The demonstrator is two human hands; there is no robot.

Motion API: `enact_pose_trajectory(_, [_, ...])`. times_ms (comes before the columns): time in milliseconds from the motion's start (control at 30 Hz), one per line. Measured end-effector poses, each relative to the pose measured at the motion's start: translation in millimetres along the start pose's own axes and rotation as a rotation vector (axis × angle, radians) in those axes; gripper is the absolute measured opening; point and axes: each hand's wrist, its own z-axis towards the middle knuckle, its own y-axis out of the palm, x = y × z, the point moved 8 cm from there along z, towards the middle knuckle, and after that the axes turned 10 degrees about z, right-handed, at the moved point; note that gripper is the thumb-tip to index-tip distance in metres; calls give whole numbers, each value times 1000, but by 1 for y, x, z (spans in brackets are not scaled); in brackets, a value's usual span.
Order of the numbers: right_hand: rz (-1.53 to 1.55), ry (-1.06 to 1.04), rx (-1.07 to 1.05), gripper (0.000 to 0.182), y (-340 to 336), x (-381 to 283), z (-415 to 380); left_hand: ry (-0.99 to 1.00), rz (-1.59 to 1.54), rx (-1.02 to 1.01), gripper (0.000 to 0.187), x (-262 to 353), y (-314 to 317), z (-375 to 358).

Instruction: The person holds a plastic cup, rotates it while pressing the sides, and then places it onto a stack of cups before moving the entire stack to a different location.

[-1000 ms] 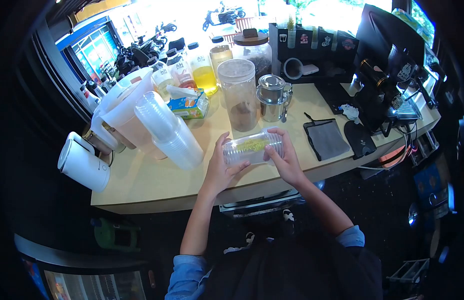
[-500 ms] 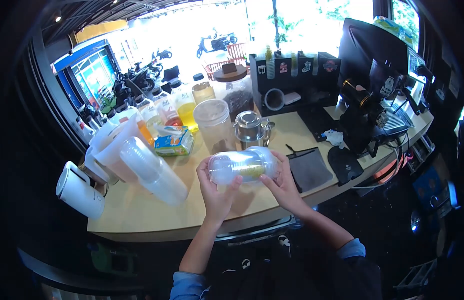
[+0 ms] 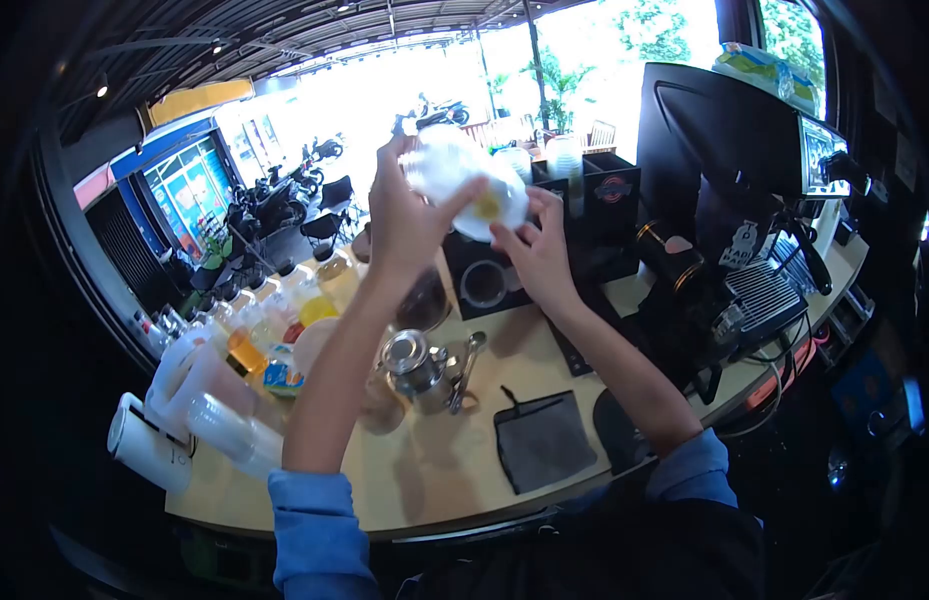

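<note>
Both hands grip a stack of clear plastic cups [image 3: 462, 178], raised in front of the black cup organizer [image 3: 614, 205]. The stack lies tilted, blurred by motion, with a yellow patch near its lower right end. My left hand [image 3: 404, 220] wraps round the upper left part, thumb along the near side. My right hand [image 3: 536, 245] has its fingers bent against the lower right end. More clear cups [image 3: 564, 160] stand in the organizer's top, just right of the held stack.
Below my arms are a metal canister [image 3: 412, 362], spoons [image 3: 469, 370] and a dark grey cloth [image 3: 546, 440]. Syrup bottles [image 3: 309, 300], plastic pitchers [image 3: 209, 385], another cup stack [image 3: 234, 432] and a white kettle [image 3: 149, 455] stand left. A coffee machine [image 3: 724, 260] is at right.
Both hands have lifted the cup stack from low over the counter up and forward to the organizer's height. The stack has tilted, and the camera view has shifted upward.
</note>
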Motion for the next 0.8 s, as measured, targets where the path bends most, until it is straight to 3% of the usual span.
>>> enact_pose_trajectory(167, [-224, -49, 167, 55, -60, 16, 68, 207, 290, 53, 83, -21, 72, 99])
enact_pose_trajectory(233, [-137, 158, 225, 58, -76, 35, 80, 238, 351, 6, 83, -37, 100, 125])
enact_pose_trajectory(300, [-167, 148, 231, 58, -86, 42, 93, 275, 413, -44, 84, -48, 124, 141])
enact_pose_trajectory(500, [-257, 175, 303, 53, -103, 54, 105, 162, 491, -280, 81, -91, 184, 153])
enact_pose_trajectory(567, [-218, 64, 289, 51, -105, 66, 111, 140, 492, -289, 79, -98, 191, 151])
enact_pose_trajectory(633, [-202, 59, 287, 50, -105, 68, 112, 21, 411, -504, 81, -114, 207, 147])
enact_pose_trajectory(800, [-196, 98, 253, 48, -109, 74, 112, -4, 429, -622, 82, -123, 224, 128])
